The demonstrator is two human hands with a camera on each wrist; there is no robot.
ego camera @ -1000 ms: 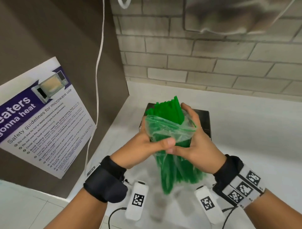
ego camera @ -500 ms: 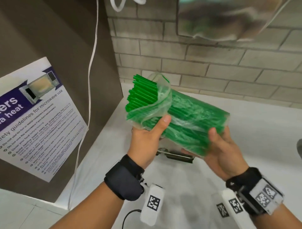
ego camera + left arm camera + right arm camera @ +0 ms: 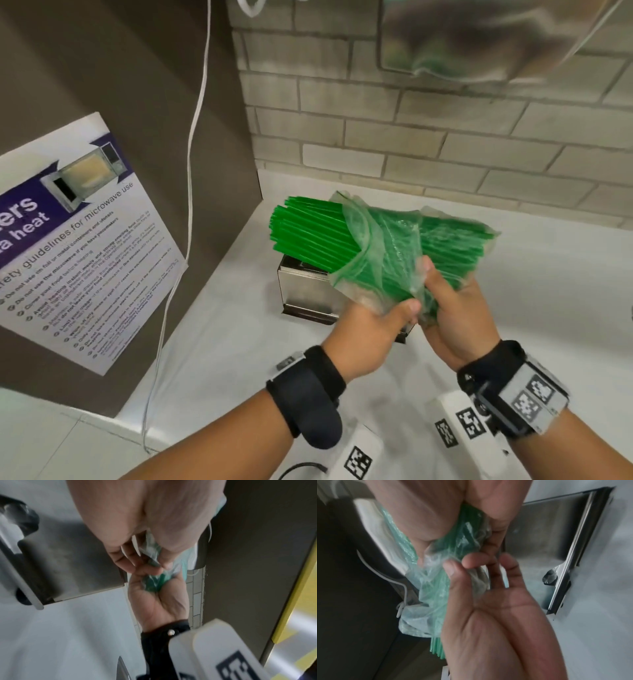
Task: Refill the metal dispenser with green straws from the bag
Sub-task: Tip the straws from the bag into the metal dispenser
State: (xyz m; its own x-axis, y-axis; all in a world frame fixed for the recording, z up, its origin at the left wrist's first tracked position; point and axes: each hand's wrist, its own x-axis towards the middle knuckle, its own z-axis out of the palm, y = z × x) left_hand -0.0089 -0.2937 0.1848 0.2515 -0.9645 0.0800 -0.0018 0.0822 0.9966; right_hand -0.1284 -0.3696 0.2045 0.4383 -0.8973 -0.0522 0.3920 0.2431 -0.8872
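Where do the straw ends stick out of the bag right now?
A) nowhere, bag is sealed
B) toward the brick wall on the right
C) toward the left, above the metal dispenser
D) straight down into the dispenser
C: the bare straw ends poke out of the bag leftward, above the dispenser, while both hands grip the bag.

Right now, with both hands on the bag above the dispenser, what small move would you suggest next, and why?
Probably slide the bag back off the green straws. Their ends already stick out over the metal dispenser, and both the left hand and right hand grip the plastic.
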